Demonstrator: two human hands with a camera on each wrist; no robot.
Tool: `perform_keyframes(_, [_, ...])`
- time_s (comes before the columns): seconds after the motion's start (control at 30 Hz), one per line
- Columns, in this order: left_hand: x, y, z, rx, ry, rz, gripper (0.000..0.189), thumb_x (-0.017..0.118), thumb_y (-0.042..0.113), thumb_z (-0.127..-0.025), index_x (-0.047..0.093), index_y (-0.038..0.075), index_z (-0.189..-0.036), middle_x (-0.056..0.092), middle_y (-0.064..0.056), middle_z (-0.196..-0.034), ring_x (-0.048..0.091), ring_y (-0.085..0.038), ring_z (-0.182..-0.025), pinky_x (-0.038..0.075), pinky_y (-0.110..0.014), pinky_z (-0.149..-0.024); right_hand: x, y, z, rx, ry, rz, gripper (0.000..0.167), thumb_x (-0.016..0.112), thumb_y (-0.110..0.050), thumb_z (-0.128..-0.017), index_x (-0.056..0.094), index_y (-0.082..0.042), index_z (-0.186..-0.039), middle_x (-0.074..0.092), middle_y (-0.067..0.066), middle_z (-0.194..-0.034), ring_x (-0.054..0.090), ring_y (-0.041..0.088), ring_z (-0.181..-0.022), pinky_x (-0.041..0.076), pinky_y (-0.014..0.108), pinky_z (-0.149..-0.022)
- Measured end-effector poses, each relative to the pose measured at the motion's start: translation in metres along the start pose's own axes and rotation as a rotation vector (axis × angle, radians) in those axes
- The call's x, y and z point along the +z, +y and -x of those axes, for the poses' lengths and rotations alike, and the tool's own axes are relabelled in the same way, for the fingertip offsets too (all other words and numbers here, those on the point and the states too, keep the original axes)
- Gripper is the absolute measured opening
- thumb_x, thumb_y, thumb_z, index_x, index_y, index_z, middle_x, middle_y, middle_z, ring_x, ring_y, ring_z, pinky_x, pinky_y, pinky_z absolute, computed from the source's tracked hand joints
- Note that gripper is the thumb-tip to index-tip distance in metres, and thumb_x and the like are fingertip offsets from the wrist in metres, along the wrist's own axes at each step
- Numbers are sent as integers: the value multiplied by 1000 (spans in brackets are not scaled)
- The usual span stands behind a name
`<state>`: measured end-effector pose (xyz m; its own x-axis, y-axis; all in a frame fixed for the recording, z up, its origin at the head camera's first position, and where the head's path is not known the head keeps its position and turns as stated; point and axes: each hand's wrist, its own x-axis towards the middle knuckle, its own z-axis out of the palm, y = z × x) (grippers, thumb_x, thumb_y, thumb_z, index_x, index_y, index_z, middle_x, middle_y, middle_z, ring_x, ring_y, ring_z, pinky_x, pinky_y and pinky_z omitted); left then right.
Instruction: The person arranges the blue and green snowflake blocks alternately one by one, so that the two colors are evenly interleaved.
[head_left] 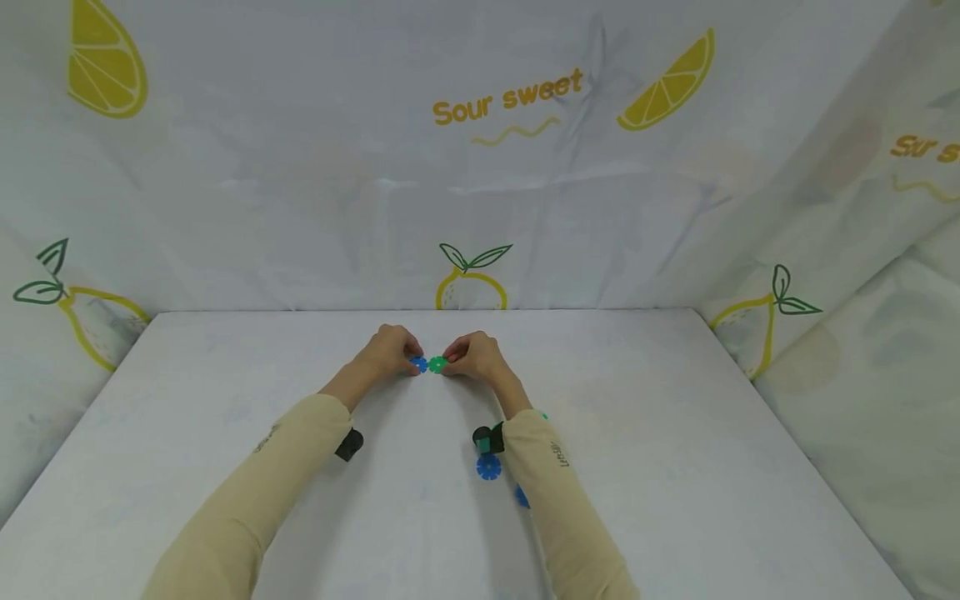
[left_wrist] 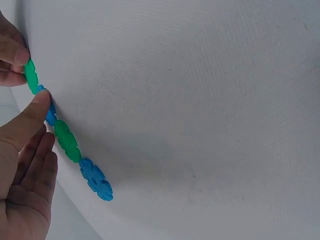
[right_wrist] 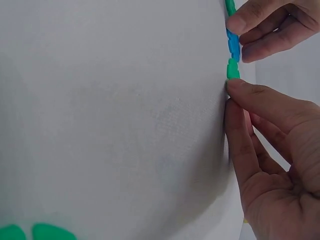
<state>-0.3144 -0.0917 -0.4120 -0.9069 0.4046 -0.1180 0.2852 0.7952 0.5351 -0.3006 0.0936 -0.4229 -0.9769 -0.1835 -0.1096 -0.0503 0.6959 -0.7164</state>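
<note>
My left hand (head_left: 387,350) pinches a blue notched plastic disc, a snowflake-shaped building piece (head_left: 422,364), between thumb and fingers. Facing it, my right hand (head_left: 477,357) pinches a green notched disc (head_left: 438,364) by its outer edge. The two discs meet edge to edge just above the table; whether their slots interlock cannot be told. In the left wrist view, another green disc (left_wrist: 66,140) and a blue disc (left_wrist: 96,180) run on from the held blue one in a row. My left hand hides these two in the head view.
Near my right forearm a loose blue disc (head_left: 489,467) lies on the white table (head_left: 675,467). A second blue disc (head_left: 522,497) and a green piece (head_left: 545,416) are partly hidden by the sleeve. Lemon-printed cloth (head_left: 315,208) stands behind the table's back edge.
</note>
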Motion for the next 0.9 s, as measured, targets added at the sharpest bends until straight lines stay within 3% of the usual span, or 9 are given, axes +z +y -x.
perform_keyframes(0.23, [0, 2, -3, -47, -13, 75, 30, 81, 13, -77, 73, 4, -104, 69, -10, -108, 58, -27, -109, 45, -40, -97, -14, 6, 8, 8, 27, -93, 24, 74, -10, -83, 70, -2, -105, 70, 8, -91, 65, 16, -80, 52, 25, -72])
perform_keyframes(0.37, [5, 4, -5, -19, 6, 82, 28, 79, 11, -79, 72, 3, -105, 68, -11, -110, 57, -29, -111, 44, -40, -98, -28, 12, 18, -28, 34, -126, 23, 67, -7, -88, 68, 2, -109, 68, 12, -97, 67, 23, -87, 54, 27, -73])
perform_keyframes(0.47, [8, 5, -6, 7, 17, 71, 29, 79, 13, -79, 72, 2, -105, 68, -11, -110, 57, -28, -108, 45, -39, -96, -41, 18, 28, -57, 1, -110, 25, 64, -8, -91, 66, 3, -113, 67, 14, -104, 66, 25, -93, 55, 29, -77])
perform_keyframes(0.63, [12, 9, -5, 1, 34, 53, 29, 80, 15, -77, 73, 3, -103, 68, -11, -108, 58, -26, -105, 46, -39, -94, -59, 28, 47, -69, -71, -165, 30, 62, -11, -94, 62, 3, -120, 65, 15, -116, 62, 28, -102, 52, 34, -87])
perform_keyframes(0.9, [14, 16, -3, -12, 30, 61, 28, 80, 15, -78, 73, 3, -103, 66, -12, -112, 57, -28, -110, 44, -41, -98, -78, 35, 81, -88, -114, -244, 31, 59, -8, -95, 58, 8, -122, 60, 25, -120, 59, 38, -107, 52, 34, -88])
